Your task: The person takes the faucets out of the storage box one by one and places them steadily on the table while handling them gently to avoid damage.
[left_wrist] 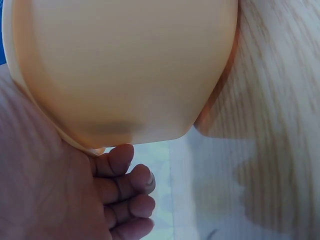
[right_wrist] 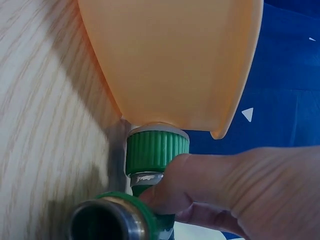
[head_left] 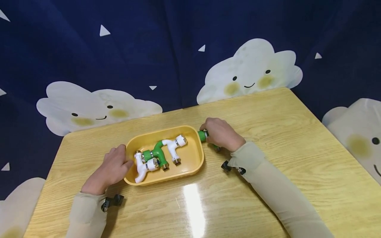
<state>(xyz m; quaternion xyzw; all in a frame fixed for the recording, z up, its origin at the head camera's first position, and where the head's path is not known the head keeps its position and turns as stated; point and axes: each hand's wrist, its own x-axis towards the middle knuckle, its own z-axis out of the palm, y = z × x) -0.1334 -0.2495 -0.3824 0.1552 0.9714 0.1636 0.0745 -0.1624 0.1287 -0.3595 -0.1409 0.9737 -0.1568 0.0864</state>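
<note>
A yellow plastic basin sits on the table. My left hand holds its left end, with the thumb over the rim and the fingers curled outside the wall. Beyond the right end, my right hand grips a green faucet by its body. That faucet's ribbed handle faces the basin's outer wall and appears to touch it. Inside the basin lie a green faucet, a white faucet to its right and another white faucet at the left, all with metal-coloured threaded ends.
The wooden table extends on both sides of the basin and in front of it. Dark blue cloth with cloud prints hangs behind the far edge. A small black device is strapped at the left wrist, another at the right.
</note>
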